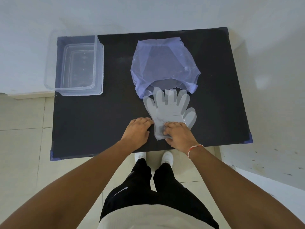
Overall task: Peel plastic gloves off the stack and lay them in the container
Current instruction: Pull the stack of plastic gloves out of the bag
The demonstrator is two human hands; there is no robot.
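A flat stack of translucent plastic gloves (168, 109) lies on the black table (99, 116), fingers pointing away from me. My right hand (177, 133) rests on the cuff end of the stack, its fingertips curled into the plastic. Just left of the cuff, my left hand (137, 129) lies palm down, fingertips touching the stack's left edge. A clear plastic container (99, 66) stands at the table's far left corner, with nothing in it.
A crumpled bluish plastic bag (163, 63) lies beyond the gloves, its mouth overlapping their fingertips. The table's near edge runs just below my wrists. Pale floor tiles surround the table.
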